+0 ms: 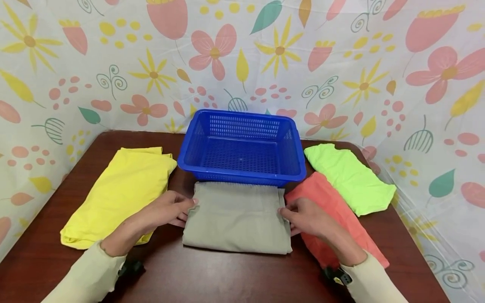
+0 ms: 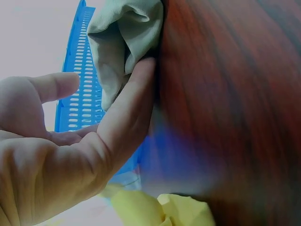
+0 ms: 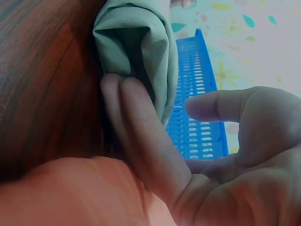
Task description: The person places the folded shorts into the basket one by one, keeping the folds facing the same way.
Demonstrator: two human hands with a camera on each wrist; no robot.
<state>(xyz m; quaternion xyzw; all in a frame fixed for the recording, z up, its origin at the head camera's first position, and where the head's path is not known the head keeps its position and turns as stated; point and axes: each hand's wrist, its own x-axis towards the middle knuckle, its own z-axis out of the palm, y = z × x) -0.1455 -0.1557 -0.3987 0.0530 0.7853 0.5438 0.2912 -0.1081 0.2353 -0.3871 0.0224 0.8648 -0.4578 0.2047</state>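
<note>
A folded grey-beige cloth (image 1: 238,219) lies on the table right in front of the blue basket. At its left edge is my left hand (image 1: 170,208), and at its right edge my right hand (image 1: 307,215). In the left wrist view the fingers (image 2: 129,108) reach straight to the low side of the folded cloth (image 2: 136,28), while the thumb stands off it. The right wrist view shows two straight fingers (image 3: 146,127) touching the open end of the fold, low by the table, with the thumb raised apart. Some fingertips are hidden by the cloth.
A blue perforated basket (image 1: 242,173) stands behind the grey cloth, nothing in it. Folded yellow cloth (image 1: 121,193) lies to the left. On the right are a coral cloth (image 1: 337,223), partly under my right forearm, and a lime-green cloth (image 1: 350,179). A flowered sheet (image 1: 242,54) hangs behind the table.
</note>
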